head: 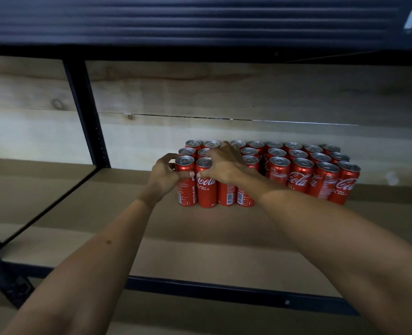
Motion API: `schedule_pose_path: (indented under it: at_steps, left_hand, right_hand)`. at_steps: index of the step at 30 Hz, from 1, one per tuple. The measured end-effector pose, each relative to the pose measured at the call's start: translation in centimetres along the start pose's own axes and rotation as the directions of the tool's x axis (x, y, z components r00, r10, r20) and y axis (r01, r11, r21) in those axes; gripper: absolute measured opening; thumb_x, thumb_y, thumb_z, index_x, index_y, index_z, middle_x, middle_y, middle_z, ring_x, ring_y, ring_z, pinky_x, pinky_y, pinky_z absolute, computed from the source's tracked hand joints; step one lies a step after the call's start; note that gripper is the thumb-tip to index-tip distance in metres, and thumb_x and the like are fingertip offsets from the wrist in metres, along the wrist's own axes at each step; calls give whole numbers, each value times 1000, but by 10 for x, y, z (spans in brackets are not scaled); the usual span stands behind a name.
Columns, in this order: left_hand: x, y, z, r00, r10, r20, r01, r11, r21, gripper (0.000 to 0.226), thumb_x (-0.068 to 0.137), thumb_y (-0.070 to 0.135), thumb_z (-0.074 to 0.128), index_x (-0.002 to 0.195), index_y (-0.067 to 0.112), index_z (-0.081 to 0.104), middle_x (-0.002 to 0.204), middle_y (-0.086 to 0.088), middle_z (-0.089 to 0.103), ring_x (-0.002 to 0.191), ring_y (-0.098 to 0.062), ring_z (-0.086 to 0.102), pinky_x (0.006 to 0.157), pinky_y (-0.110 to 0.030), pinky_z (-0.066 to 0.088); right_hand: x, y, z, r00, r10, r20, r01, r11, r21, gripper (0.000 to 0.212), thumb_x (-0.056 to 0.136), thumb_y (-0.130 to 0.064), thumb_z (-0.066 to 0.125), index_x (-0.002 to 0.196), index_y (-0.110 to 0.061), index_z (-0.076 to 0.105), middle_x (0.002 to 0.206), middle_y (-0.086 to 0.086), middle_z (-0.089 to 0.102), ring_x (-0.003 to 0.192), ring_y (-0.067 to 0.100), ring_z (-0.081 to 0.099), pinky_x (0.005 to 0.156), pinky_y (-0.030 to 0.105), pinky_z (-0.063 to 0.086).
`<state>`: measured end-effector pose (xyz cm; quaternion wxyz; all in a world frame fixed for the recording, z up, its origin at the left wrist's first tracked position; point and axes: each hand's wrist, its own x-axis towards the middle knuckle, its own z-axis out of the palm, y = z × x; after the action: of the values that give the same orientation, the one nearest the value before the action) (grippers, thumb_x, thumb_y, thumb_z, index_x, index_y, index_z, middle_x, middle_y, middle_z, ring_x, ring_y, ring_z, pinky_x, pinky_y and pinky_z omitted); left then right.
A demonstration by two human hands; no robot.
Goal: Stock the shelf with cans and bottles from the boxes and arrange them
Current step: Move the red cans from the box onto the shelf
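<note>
Both hands on a block of red cans on the shelf.

The cans [301, 175] stand upright in three tight rows on the brown shelf [200, 250], toward its far right, backed against the pale wooden wall [200, 93]. The left hand [164, 175] curls round the nearest can at the left corner [185, 182], thumb across its front. The right hand [222, 165] lies over the tops of the neighbouring cans, fingers curled over them and reaching toward the far row, thumb pressed on the front of the second near can [206, 187]. The two thumbs almost meet. A dark metal upright [84, 112] rises at the left, and a dark ribbed shelf [200, 20] hangs overhead.
</note>
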<state>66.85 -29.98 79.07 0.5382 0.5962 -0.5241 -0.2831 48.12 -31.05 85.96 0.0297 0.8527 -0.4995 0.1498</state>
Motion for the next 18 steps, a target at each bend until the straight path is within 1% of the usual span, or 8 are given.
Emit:
schedule_pose_path:
  at_steps: [3, 5, 7, 10, 13, 15, 16, 18]
  left_hand:
    - [2, -4, 3, 1000, 15, -16, -15, 999, 49, 64, 60, 21, 91, 119, 22, 64, 100, -4, 73, 91, -19, 71, 86, -44, 58]
    - [0, -6, 5, 999, 31, -30, -29, 997, 71, 68, 61, 27, 90, 124, 23, 62, 104, -3, 73, 93, -18, 70, 87, -43, 57]
    - [-4, -7, 6, 999, 43, -32, -41, 997, 71, 69, 64, 27, 89, 127, 22, 61, 107, -3, 72, 94, -17, 70, 87, -43, 57]
    - [-10, -7, 12, 998, 40, -47, -37, 997, 64, 67, 69, 21, 88, 128, 19, 58, 110, -3, 70, 97, -19, 68, 87, -40, 57]
    - [-14, -7, 16, 998, -11, -59, 17, 993, 114, 67, 71, 18, 87, 129, 15, 55, 109, -3, 67, 98, -20, 65, 85, -34, 54]
    - [-16, -10, 15, 995, -84, -54, 92, 982, 165, 69, 71, 18, 87, 131, 10, 54, 110, -3, 65, 98, -20, 63, 88, -35, 52]
    - [-18, -13, 15, 992, -117, -51, 124, 978, 166, 73, 71, 18, 87, 133, 8, 51, 113, -4, 65, 101, -21, 63, 92, -37, 52]
    - [-26, -17, 17, 980, -184, -74, 194, 966, 173, 86, 71, 19, 87, 143, 6, 41, 126, -11, 61, 112, -26, 60, 100, -42, 48]
  right_hand:
    - [4, 9, 15, 1000, 7, -30, -7, 1000, -6, 58, 82, -62, 63, 123, -20, 62, 136, 13, 49, 131, 32, 36, 108, 44, 29]
    - [6, 13, 26, 998, -27, -59, 25, 999, -36, 55, 84, -63, 60, 119, -20, 62, 132, 10, 55, 131, 29, 35, 106, 45, 28]
    - [5, 14, 33, 993, -62, -105, 56, 997, -58, 54, 86, -63, 57, 116, -19, 61, 127, 4, 61, 129, 27, 38, 102, 45, 28]
    - [2, 16, 38, 990, -80, -120, 77, 996, -34, 56, 88, -59, 58, 125, -17, 56, 134, 4, 56, 129, 29, 41, 105, 44, 29]
    - [-3, 23, 41, 981, -122, -150, 129, 991, 36, 67, 87, -52, 63, 140, -15, 45, 149, 9, 40, 141, 31, 30, 116, 47, 24]
    - [-10, 27, 43, 963, -150, -222, 168, 984, 62, 68, 87, -46, 66, 142, -12, 45, 152, 12, 36, 145, 33, 25, 119, 50, 23]
    - [-17, 28, 44, 953, -148, -264, 174, 981, 79, 66, 87, -43, 67, 141, -10, 46, 151, 13, 38, 144, 33, 27, 119, 50, 24]
    - [-36, 30, 47, 915, -138, -379, 194, 974, 114, 57, 89, -35, 65, 136, -7, 52, 143, 15, 48, 134, 34, 41, 113, 48, 34]
